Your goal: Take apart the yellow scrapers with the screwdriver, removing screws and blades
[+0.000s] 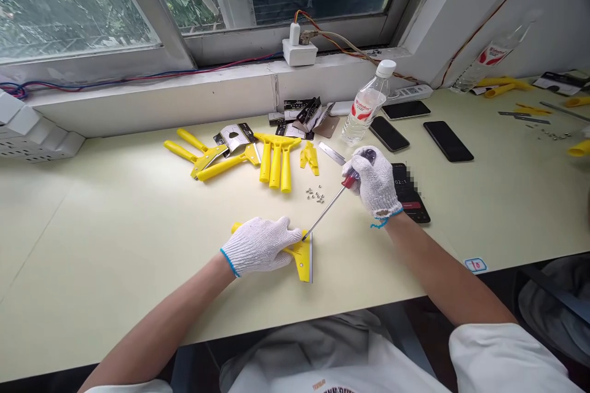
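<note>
A yellow scraper lies on the table with a metal blade along its right edge. My left hand, in a white knit glove, is closed round its handle and holds it down. In my gloved right hand is a screwdriver with a red and clear handle, held at a slant. Its tip rests on the upper part of the scraper head; the screw under it is too small to make out. Small screws and nuts lie loose beyond the scraper, near yellow clamp pieces and a bare blade.
Several yellow scraper handles and scrapers lie farther back. Black packaging sits by the wall. A water bottle stands upright near phones. Another phone lies beside my right wrist. White boxes are at the left.
</note>
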`<state>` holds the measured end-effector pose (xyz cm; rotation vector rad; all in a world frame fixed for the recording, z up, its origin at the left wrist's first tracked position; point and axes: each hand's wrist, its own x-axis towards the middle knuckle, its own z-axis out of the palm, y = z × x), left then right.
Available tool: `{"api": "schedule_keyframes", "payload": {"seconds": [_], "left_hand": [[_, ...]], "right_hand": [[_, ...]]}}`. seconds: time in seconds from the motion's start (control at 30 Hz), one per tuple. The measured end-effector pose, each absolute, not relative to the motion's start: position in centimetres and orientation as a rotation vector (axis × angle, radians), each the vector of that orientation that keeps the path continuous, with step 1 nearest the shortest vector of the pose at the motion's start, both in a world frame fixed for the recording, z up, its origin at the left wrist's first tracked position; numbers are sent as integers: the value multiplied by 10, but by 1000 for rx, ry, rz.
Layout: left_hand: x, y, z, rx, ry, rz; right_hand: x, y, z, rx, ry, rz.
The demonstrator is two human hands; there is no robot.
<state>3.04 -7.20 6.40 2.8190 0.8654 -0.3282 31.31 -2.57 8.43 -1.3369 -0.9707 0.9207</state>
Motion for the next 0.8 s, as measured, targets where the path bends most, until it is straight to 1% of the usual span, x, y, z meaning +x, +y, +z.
{"api": "schedule_keyframes", "payload": {"seconds": [0.37,0.5,0.6,0.7,0.8], "left_hand": [[31,-70,65,2823,830,-341],[32,-69,66,2825,839,-359],[31,-68,65,2852,819,-357],[29,-67,63,2875,820,-327],[28,-68,60,2881,854,-292]], "right_hand": [[321,-29,85,-1181,-1085,944],[326,-30,88,-1021,-1178,1048],[325,-29,107,-875,-1327,1125],[318,-29,138,-841,-1561,1069],[306,-32,171,-897,-1824,995]]}}
